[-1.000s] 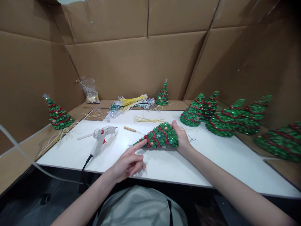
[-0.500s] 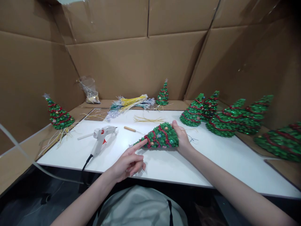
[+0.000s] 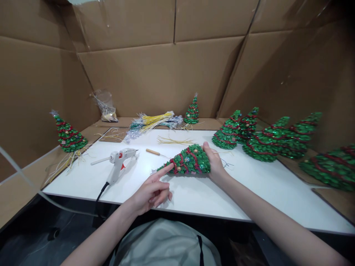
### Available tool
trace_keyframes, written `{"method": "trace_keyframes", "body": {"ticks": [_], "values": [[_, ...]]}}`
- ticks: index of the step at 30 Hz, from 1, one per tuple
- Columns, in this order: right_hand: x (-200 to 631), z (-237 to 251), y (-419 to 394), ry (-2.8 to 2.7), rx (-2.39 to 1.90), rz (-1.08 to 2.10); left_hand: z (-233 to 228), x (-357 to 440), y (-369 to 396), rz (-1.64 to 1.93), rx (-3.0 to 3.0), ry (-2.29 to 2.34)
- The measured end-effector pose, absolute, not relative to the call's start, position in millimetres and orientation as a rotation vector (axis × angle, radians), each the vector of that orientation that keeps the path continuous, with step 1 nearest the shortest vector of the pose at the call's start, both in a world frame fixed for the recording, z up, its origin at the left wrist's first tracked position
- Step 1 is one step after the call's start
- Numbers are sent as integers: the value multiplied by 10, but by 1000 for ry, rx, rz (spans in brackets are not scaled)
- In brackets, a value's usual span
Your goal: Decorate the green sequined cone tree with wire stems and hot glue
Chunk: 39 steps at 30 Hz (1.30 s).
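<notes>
A small green Christmas tree [image 3: 191, 160] with red garland and tiny ornaments lies on its side above the white board, its star tip to the left. My right hand [image 3: 215, 162] grips it at the base, thumb on top and the other fingers hidden behind. With index finger stretched out, my left hand [image 3: 155, 192] touches the tree's side near a red garland; its other fingers are loosely curled and hold nothing. Just behind the tree lies an awl [image 3: 153, 152] with a wooden handle. A white hot glue gun [image 3: 121, 160] rests to the left.
Several green trees [image 3: 266, 142] stand on the right; one tree [image 3: 69, 133] stands at left and another [image 3: 192, 111] at the back. Bundles of coloured wires [image 3: 155, 120] and a plastic bag [image 3: 105, 107] lie near the cardboard wall [image 3: 155, 77]. Loose yellow wires [image 3: 174, 140] lie mid-board.
Almost nothing differs. My left fingertip and the tree have shifted very slightly; both hands keep the same pose.
</notes>
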State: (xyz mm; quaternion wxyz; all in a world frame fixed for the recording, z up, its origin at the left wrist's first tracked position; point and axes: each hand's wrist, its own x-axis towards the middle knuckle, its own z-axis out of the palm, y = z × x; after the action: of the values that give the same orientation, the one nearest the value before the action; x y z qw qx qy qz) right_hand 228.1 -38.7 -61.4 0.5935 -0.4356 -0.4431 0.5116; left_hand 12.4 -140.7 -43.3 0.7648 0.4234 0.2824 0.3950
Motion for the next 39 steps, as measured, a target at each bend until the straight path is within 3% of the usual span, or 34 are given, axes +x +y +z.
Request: {"method": "trace_keyframes", "body": {"ticks": [39], "values": [[2288,-626,-380,-1101,-1021,1119,-441,128,-1407,864,907,629]]}}
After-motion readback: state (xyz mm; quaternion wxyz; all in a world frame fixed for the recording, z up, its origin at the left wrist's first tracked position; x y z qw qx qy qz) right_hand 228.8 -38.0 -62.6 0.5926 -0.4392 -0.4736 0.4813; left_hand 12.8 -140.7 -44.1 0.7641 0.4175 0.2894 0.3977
